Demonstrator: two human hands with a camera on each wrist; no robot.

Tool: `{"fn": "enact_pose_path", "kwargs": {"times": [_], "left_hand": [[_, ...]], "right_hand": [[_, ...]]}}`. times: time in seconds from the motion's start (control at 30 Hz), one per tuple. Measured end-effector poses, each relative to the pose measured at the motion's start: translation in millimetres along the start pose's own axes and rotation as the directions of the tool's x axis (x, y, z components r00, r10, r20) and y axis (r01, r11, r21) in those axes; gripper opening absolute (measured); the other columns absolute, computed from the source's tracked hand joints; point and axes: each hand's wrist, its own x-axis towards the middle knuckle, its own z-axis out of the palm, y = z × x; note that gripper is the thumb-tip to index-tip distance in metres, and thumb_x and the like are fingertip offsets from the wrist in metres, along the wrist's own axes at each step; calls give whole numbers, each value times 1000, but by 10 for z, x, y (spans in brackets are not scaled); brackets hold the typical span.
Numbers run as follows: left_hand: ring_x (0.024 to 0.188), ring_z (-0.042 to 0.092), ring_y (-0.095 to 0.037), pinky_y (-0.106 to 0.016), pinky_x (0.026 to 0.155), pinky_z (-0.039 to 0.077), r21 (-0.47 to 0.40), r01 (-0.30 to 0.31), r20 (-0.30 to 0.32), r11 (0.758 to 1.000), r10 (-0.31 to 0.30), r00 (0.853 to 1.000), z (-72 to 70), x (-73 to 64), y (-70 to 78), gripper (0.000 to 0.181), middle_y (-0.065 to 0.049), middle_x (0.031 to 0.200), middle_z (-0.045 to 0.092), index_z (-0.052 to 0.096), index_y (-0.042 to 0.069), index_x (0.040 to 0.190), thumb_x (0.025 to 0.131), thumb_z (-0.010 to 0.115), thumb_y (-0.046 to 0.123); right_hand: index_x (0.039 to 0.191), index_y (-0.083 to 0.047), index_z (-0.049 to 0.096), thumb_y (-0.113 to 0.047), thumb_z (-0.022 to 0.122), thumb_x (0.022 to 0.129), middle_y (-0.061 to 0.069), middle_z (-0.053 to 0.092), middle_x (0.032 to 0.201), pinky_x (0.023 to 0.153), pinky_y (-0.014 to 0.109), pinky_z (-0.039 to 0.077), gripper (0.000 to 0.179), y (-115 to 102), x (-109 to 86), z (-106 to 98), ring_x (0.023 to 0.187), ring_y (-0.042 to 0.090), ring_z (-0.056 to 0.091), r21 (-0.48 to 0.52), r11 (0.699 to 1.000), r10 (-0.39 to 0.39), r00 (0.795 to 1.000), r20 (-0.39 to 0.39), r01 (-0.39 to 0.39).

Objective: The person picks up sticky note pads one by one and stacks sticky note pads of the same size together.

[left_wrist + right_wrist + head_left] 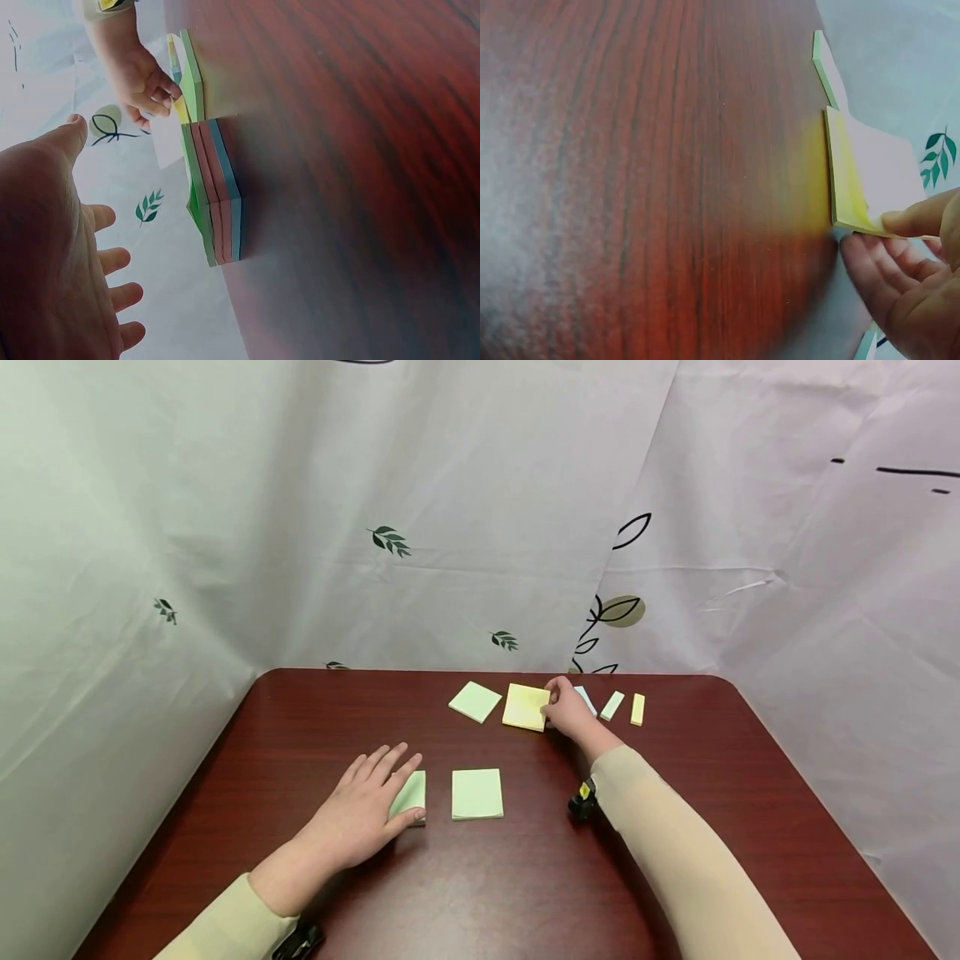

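Note:
My right hand pinches the right edge of a yellow sticky note pad near the table's far side. In the right wrist view the thumb lies on top of the yellow pad and the fingers are at its edge. My left hand, fingers spread and straight, hovers over a stack of sticky note pads. Seen from the left wrist, this stack is green on top, pink in the middle and blue at the bottom. The palm is apart from it there.
A light green pad lies right of the stack. Another pale green pad sits turned, left of the yellow one. Beyond my right hand lie narrow strips: blue, pale green and yellow. A white patterned curtain hangs behind the table.

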Motion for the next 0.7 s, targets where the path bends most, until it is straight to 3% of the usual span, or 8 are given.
{"fn": "enact_pose_path", "kwargs": {"times": [0.33,0.7], "left_hand": [[145,28,-37,-56,115,20,1,5,9,1000,-5,1000,4,6,3,75,-12,159,29,35,17,155,95,54,59],[144,28,-37,-56,115,19,-8,5,5,1000,-5,1000,5,16,9,74,-12,159,30,36,16,155,95,57,55]], "right_hand": [[125,-4,46,3,56,94,11,42,102,65,35,58,33,89,7,12,89,26,54,207,978,9,1000,0,-9],[128,-6,46,2,56,97,13,46,107,68,36,59,34,4,-99,-12,94,27,55,299,952,50,998,30,-57]]}}
